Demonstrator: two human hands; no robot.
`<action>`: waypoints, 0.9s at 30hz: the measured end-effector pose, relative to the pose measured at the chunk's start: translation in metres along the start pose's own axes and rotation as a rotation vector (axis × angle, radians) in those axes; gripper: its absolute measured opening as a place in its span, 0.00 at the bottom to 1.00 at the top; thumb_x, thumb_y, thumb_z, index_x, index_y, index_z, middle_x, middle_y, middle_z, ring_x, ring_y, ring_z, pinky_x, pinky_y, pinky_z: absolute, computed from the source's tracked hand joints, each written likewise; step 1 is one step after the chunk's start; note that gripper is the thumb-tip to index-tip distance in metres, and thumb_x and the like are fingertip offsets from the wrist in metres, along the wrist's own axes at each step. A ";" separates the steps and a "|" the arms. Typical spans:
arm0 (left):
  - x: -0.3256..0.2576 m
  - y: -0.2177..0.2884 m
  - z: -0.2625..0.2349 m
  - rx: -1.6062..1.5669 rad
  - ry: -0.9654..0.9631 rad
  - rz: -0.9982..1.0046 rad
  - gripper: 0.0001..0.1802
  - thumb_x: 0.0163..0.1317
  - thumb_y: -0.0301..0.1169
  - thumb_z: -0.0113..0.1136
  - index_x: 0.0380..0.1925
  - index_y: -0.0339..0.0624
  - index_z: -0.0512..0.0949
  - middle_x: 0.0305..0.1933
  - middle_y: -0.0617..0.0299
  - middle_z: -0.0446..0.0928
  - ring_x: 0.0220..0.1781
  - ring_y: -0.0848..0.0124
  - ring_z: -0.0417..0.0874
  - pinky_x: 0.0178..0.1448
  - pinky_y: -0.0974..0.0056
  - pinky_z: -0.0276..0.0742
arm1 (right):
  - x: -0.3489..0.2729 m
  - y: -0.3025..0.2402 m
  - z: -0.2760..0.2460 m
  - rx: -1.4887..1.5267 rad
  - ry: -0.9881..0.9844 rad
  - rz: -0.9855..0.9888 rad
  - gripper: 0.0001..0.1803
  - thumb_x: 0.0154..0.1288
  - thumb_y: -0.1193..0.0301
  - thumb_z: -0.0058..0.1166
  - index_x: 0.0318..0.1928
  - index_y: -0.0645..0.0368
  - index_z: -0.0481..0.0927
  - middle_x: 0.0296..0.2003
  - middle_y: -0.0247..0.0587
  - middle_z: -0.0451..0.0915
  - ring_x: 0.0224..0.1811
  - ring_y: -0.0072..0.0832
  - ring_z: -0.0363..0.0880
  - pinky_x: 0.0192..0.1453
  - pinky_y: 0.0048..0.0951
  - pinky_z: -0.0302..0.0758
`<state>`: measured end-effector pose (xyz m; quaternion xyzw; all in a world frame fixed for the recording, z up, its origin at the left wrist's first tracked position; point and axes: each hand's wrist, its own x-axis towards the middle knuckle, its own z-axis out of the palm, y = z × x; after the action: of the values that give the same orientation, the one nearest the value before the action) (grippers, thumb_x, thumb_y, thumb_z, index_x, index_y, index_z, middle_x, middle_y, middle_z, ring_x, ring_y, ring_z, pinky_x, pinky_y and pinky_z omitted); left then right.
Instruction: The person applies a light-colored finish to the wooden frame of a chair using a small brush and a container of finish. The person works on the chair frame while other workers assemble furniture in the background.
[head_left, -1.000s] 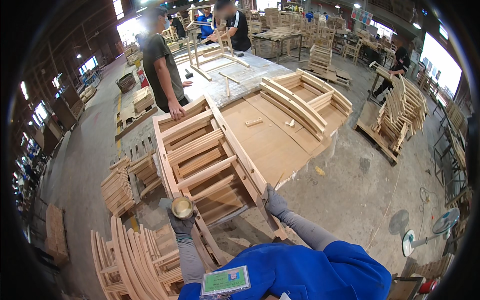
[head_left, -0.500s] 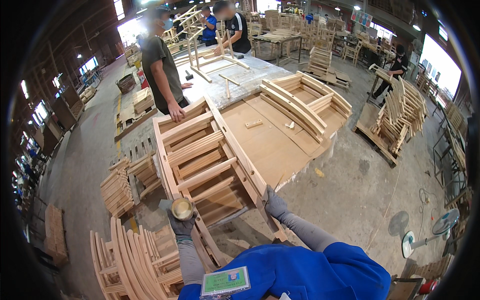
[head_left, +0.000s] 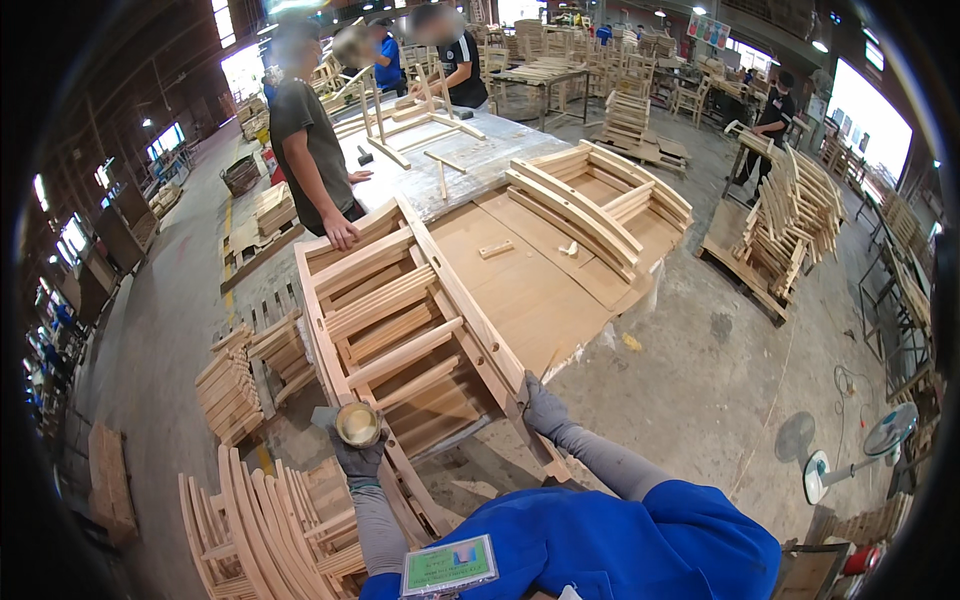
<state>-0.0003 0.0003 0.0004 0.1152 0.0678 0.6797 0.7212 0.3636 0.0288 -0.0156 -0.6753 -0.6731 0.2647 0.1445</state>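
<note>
My left hand [head_left: 358, 455], in a grey glove, is closed around a small round cup [head_left: 358, 425] with a pale yellowish inside, beside the left rail of a wooden chair frame [head_left: 395, 360]. A flat grey edge sticks out left of the cup; I cannot make out what it is. My gloved right hand [head_left: 545, 408] grips the frame's right rail near its near end. The frame lies at the table's left side on other similar frames, its slats running across between the rails. A co-worker's hand [head_left: 341, 233] rests on its far end.
A cardboard-covered table [head_left: 540, 310] carries more curved frames [head_left: 600, 195], a small wood block [head_left: 496, 249] and a hammer [head_left: 365, 156]. Frames are stacked at lower left [head_left: 260, 525]. A loaded pallet [head_left: 745, 255] and a fan [head_left: 815, 475] stand to the right.
The whole view has shifted slightly, with things a little further left and up. Both my hands keep their holds, and the frame stays in place under the co-worker's hand.
</note>
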 end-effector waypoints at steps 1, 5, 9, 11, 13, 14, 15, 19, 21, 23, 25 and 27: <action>0.000 -0.001 0.000 0.000 -0.005 0.000 0.30 0.61 0.56 0.49 0.58 0.52 0.67 0.62 0.48 0.63 0.60 0.44 0.66 0.50 0.40 0.75 | 0.000 0.000 0.000 0.004 0.006 -0.006 0.41 0.57 0.64 0.49 0.68 0.58 0.45 0.61 0.58 0.62 0.47 0.52 0.75 0.50 0.45 0.72; 0.002 -0.003 0.000 0.001 -0.003 -0.004 0.30 0.61 0.56 0.49 0.58 0.52 0.67 0.62 0.47 0.63 0.59 0.44 0.67 0.50 0.41 0.75 | 0.000 0.005 0.001 0.006 0.013 -0.013 0.41 0.56 0.65 0.48 0.68 0.58 0.45 0.61 0.58 0.61 0.46 0.52 0.76 0.50 0.45 0.73; 0.001 -0.003 -0.002 0.020 0.024 0.009 0.31 0.60 0.56 0.49 0.58 0.52 0.67 0.62 0.47 0.64 0.59 0.43 0.67 0.49 0.41 0.75 | 0.001 0.006 0.004 0.002 0.017 -0.033 0.40 0.57 0.66 0.46 0.68 0.58 0.45 0.60 0.59 0.61 0.45 0.51 0.76 0.48 0.45 0.73; 0.000 -0.002 -0.003 0.028 0.048 0.003 0.31 0.60 0.56 0.49 0.58 0.52 0.66 0.62 0.47 0.64 0.59 0.43 0.67 0.49 0.40 0.75 | 0.001 0.008 0.006 -0.007 0.015 -0.038 0.40 0.57 0.66 0.46 0.68 0.58 0.44 0.60 0.59 0.62 0.44 0.51 0.76 0.47 0.45 0.74; 0.001 0.001 -0.005 0.060 0.029 0.015 0.31 0.60 0.56 0.49 0.58 0.53 0.66 0.62 0.47 0.64 0.59 0.42 0.67 0.48 0.40 0.75 | 0.002 0.010 0.007 -0.011 0.040 -0.059 0.40 0.57 0.67 0.45 0.68 0.58 0.44 0.60 0.59 0.62 0.44 0.50 0.77 0.46 0.45 0.74; 0.001 0.001 -0.005 0.077 0.019 0.021 0.31 0.60 0.57 0.50 0.58 0.54 0.66 0.62 0.47 0.64 0.59 0.42 0.67 0.48 0.39 0.75 | 0.003 0.010 0.009 0.001 0.038 -0.064 0.40 0.57 0.66 0.46 0.68 0.59 0.44 0.60 0.60 0.61 0.45 0.51 0.76 0.47 0.44 0.73; 0.001 0.001 -0.005 0.037 0.028 -0.001 0.30 0.59 0.56 0.50 0.58 0.55 0.66 0.62 0.47 0.64 0.59 0.42 0.67 0.48 0.39 0.75 | 0.005 0.012 0.009 0.012 0.041 -0.065 0.41 0.58 0.65 0.47 0.68 0.60 0.44 0.60 0.60 0.61 0.46 0.52 0.75 0.48 0.44 0.73; 0.003 -0.001 -0.002 0.080 0.024 0.015 0.30 0.59 0.54 0.50 0.58 0.53 0.66 0.62 0.47 0.64 0.60 0.42 0.67 0.48 0.38 0.74 | 0.005 0.016 0.014 0.024 0.077 -0.080 0.40 0.56 0.70 0.42 0.69 0.57 0.43 0.61 0.57 0.62 0.46 0.49 0.76 0.48 0.44 0.73; 0.005 -0.004 0.001 0.045 0.004 -0.014 0.29 0.60 0.54 0.50 0.58 0.53 0.66 0.61 0.47 0.64 0.59 0.41 0.68 0.48 0.38 0.75 | 0.006 0.018 0.014 0.032 0.108 -0.116 0.40 0.55 0.70 0.42 0.69 0.57 0.43 0.61 0.57 0.62 0.48 0.49 0.75 0.49 0.43 0.73; 0.007 -0.014 0.005 0.114 0.064 0.029 0.33 0.58 0.56 0.52 0.58 0.49 0.65 0.60 0.51 0.66 0.55 0.46 0.71 0.41 0.42 0.80 | 0.005 0.025 0.010 0.024 0.063 -0.098 0.40 0.55 0.72 0.40 0.68 0.59 0.43 0.60 0.59 0.62 0.50 0.49 0.74 0.52 0.42 0.72; 0.001 -0.008 0.006 0.160 0.093 0.048 0.33 0.59 0.56 0.52 0.58 0.48 0.65 0.60 0.51 0.66 0.56 0.46 0.71 0.42 0.42 0.80 | 0.001 0.015 0.006 0.044 0.045 -0.105 0.39 0.55 0.73 0.40 0.68 0.62 0.43 0.59 0.61 0.63 0.50 0.50 0.74 0.53 0.41 0.71; 0.000 -0.006 0.005 0.181 0.076 0.049 0.33 0.59 0.56 0.51 0.59 0.48 0.64 0.59 0.50 0.67 0.56 0.46 0.71 0.42 0.44 0.79 | -0.001 0.010 0.002 0.042 0.034 -0.106 0.39 0.55 0.73 0.39 0.68 0.63 0.43 0.58 0.62 0.64 0.50 0.50 0.74 0.54 0.40 0.71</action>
<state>0.0065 -0.0001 0.0033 0.1557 0.1536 0.6922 0.6878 0.3711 0.0271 -0.0228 -0.6399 -0.6996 0.2595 0.1837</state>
